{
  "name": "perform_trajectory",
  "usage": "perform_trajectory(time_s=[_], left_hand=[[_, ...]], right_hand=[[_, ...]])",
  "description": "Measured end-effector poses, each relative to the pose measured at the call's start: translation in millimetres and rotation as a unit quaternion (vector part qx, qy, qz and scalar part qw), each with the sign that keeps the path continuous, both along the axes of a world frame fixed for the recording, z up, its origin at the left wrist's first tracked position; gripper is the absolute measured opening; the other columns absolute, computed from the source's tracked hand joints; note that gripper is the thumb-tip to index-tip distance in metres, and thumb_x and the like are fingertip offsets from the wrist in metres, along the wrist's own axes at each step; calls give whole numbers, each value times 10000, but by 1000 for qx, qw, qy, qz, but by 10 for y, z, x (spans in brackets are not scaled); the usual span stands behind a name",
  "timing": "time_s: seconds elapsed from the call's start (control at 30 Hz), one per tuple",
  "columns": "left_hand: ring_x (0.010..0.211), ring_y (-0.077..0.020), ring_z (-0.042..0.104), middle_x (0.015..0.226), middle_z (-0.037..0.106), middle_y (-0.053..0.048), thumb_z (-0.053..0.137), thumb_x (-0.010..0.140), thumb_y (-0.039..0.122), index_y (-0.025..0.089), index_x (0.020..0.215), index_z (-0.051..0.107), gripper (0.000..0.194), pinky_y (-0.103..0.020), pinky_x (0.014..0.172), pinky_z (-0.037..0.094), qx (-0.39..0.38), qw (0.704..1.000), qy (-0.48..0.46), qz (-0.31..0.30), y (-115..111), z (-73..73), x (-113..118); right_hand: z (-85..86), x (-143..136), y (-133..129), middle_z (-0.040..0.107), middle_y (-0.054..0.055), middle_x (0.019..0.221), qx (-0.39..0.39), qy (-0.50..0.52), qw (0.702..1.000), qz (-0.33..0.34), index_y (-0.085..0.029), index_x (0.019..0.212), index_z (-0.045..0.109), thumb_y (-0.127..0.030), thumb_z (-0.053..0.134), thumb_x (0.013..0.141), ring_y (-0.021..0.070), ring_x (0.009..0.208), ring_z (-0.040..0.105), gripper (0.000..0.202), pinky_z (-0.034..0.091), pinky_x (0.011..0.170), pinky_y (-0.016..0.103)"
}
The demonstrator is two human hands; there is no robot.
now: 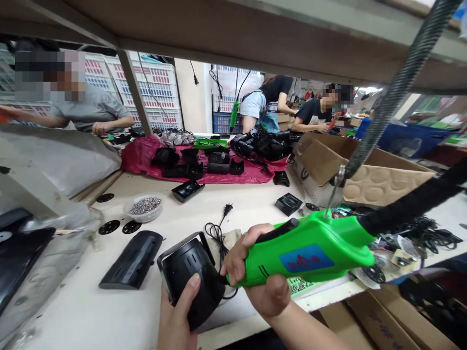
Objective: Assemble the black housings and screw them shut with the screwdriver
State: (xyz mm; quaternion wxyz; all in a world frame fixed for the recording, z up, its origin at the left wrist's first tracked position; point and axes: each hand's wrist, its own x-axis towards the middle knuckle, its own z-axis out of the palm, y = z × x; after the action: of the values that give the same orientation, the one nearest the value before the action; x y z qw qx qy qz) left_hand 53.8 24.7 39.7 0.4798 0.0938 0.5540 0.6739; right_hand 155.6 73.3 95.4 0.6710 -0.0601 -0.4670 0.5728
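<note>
My left hand (pixel 178 311) is closed around a black plastic lamp-like housing (pixel 195 265) with a U-shaped bracket. Its thumb presses on the side of the housing. In my right hand (pixel 268 294) lies a bright green electric screwdriver (pixel 346 245), fingers wrapped round its body near the front. The screwdriver points left at the housing's edge, but its tip is hidden by the fingers. From a metal hook and spring (pixel 386 107) the tool hangs. A black cord with a plug (pixel 226 210) lies behind the housing.
A black half shell (pixel 133 260), a tub of small screws (pixel 145 206) and black discs (pixel 109 227) lie at left. Behind are black parts on a magenta sheet (pixel 136 155). A cardboard box (pixel 321 158) stands at right. An overhead shelf (pixel 219 34) spans the bench; several people work beyond.
</note>
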Motion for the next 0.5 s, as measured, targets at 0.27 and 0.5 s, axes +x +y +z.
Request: perform_trajectory(time_s=[0.27,0.5], left_hand=[[922,-223,667,973,710,-11,806,625,440,266,1347,482,811,-336,862,524,20,1000,-8,1,-16,-44,-35],[919,-279,681,1020,716,-52,824,587,415,255,1375,454,885,-415,856,538,-1,999,-23,-33,-10,-19,-64]], right_hand=[[0,-39,26,502,-77,538,-3,15,1000,-5,-252,931,572,-592,713,714,95,413,449,427,484,500,245],[218,210,76,521,-64,521,-6,-12,999,-42,-248,996,592,-610,661,754,115,382,466,441,498,458,281]])
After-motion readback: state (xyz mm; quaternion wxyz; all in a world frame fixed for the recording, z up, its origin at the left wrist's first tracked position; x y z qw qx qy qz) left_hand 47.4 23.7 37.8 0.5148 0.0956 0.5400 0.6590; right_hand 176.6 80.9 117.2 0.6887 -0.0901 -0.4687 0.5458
